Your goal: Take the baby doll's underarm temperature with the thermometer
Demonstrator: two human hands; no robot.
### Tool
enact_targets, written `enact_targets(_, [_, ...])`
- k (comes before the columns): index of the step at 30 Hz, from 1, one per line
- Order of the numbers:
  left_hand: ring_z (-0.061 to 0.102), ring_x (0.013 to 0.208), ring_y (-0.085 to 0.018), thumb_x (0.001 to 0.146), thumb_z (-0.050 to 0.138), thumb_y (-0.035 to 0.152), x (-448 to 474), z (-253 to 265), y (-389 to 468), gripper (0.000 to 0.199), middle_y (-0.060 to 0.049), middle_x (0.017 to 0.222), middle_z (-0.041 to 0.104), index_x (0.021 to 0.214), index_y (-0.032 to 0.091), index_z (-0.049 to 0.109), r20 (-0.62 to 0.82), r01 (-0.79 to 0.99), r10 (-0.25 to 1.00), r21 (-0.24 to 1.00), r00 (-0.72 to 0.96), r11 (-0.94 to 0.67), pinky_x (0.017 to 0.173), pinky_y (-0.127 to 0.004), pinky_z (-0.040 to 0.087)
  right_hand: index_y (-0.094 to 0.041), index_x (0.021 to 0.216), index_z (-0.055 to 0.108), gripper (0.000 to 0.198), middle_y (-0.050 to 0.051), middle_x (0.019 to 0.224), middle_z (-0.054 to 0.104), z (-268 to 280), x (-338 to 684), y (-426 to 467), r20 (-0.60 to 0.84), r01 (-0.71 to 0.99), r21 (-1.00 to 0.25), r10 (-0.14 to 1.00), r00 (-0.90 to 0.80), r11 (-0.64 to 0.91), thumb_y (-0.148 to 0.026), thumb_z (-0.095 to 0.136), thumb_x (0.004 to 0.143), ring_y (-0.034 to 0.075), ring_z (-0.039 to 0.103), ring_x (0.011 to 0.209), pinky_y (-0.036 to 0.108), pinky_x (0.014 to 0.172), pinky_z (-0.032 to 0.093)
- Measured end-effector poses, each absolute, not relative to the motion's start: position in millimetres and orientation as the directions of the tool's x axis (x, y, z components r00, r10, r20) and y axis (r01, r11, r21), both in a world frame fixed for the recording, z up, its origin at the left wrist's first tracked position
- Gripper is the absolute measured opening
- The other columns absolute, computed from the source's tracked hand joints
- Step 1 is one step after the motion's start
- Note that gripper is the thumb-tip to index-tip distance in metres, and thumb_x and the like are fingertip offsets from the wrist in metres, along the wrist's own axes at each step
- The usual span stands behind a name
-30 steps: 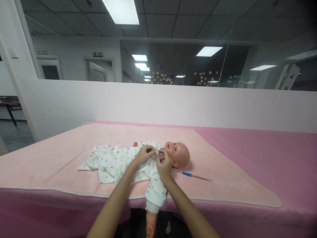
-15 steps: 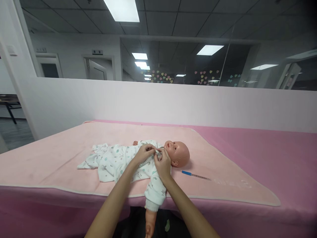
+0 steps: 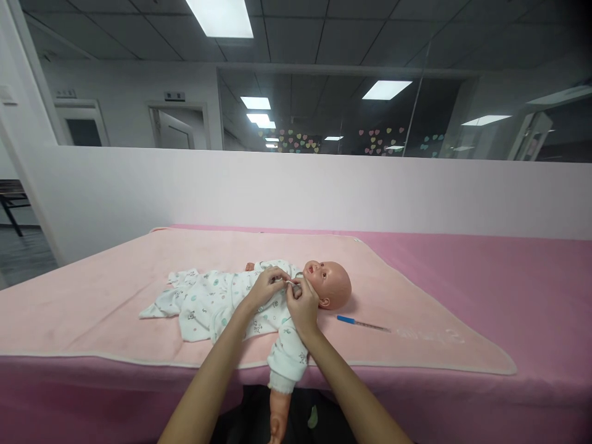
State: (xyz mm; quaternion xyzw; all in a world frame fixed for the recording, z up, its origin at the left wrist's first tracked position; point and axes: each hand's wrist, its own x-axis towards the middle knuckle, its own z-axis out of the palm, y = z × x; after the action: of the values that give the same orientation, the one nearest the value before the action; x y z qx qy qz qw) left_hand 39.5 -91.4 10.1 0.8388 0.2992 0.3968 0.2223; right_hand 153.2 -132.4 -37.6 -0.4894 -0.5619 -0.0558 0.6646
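A baby doll (image 3: 333, 285) lies on its back with its head to the right, dressed in a white printed outfit (image 3: 208, 302). My left hand (image 3: 269, 287) is at the doll's upper chest, fingers pinched on the outfit's neckline. Close beside it, my right hand (image 3: 303, 303) pinches the same neckline just below the doll's chin. The fingertips of both hands nearly meet, and they partly hide the bit of cloth between them. One doll arm (image 3: 279, 410) hangs toward me over the table edge. A thermometer with a blue end (image 3: 363, 323) lies to the right of my right hand, near the doll's head.
Under the doll a peach blanket (image 3: 106, 320) with a pale border spreads over a pink table cover (image 3: 546, 308). A white low wall (image 3: 324, 191) with glass above it stands behind the table. The table's front edge is close to my body.
The whole view has shifted slightly. Both hands stay at the doll's neckline with only small finger movement, and the doll and thermometer lie as before.
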Motion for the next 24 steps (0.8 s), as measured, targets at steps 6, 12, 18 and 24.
enact_targets(6, [0.049,0.085,-0.018,0.071,0.047,0.020,41.0,8.3,-91.3,0.021,-0.002,0.084,0.060,0.084,0.020,0.065,0.543,0.407,0.655,0.516,0.525,-0.754,0.081,-0.030,0.037,-0.017,0.075,0.055,0.011,0.000,0.071,0.054,-38.1,152.5,-132.6,0.797,0.638,-0.587,0.493,0.349,0.498,-0.019,0.045,0.078,0.008,0.042,0.049,0.022,0.053,0.038])
enact_targets(12, [0.050,0.084,-0.017,0.069,0.047,0.018,41.0,8.4,-92.4,0.018,-0.002,0.084,0.060,0.080,0.018,0.062,0.559,0.416,0.675,0.533,0.482,-0.737,0.079,-0.029,0.039,-0.017,0.077,0.056,0.010,0.001,0.074,0.055,-39.1,152.8,-132.4,0.794,0.613,-0.594,0.502,0.343,0.521,-0.017,0.046,0.076,0.007,0.041,0.047,0.022,0.052,0.038])
enact_targets(18, [0.051,0.086,-0.018,0.069,0.047,0.017,41.6,7.1,-91.3,0.023,-0.002,0.089,0.061,0.084,0.019,0.064,0.547,0.447,0.646,0.467,0.533,-0.763,0.082,-0.031,0.038,-0.017,0.082,0.057,0.014,0.002,0.077,0.058,-40.5,152.8,-131.6,0.779,0.600,-0.611,0.526,0.341,0.516,-0.015,0.045,0.074,0.009,0.045,0.051,0.023,0.054,0.040])
enact_targets(24, [0.051,0.092,-0.019,0.069,0.051,0.017,39.9,6.1,-86.2,0.023,-0.003,0.095,0.061,0.087,0.021,0.065,0.517,0.424,0.635,0.476,0.574,-0.771,0.086,-0.030,0.038,-0.018,0.081,0.056,0.013,0.002,0.077,0.058,-40.2,153.2,-132.5,0.776,0.602,-0.615,0.528,0.345,0.509,-0.015,0.045,0.075,0.011,0.047,0.055,0.024,0.058,0.041])
